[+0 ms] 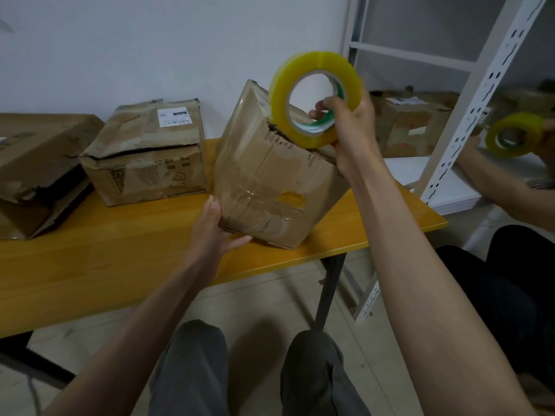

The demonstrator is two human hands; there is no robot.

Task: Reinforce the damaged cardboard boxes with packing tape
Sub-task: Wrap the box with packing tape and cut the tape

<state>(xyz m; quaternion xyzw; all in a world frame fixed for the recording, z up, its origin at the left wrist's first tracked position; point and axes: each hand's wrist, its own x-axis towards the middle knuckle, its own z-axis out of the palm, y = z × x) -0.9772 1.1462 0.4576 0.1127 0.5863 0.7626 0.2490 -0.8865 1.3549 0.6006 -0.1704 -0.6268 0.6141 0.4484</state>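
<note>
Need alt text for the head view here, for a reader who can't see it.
A person's right hand grips a yellowish roll of packing tape against the torn top edge of a tilted cardboard box, which the left hand holds at its lower corner on an orange table. Two more crushed boxes sit behind.

torn box (270, 187) tilted, tape roll (312, 97) above

Yellow wooden tabletop (126, 253) on dark metal leg (329, 291). Plain white wall (150, 46) behind. White slotted metal shelving upright (468, 121) at right, white boards (450, 190) stacked beside it. Beige tiled floor (264, 301) below. Grey trousers (192, 370) at bottom.
</note>
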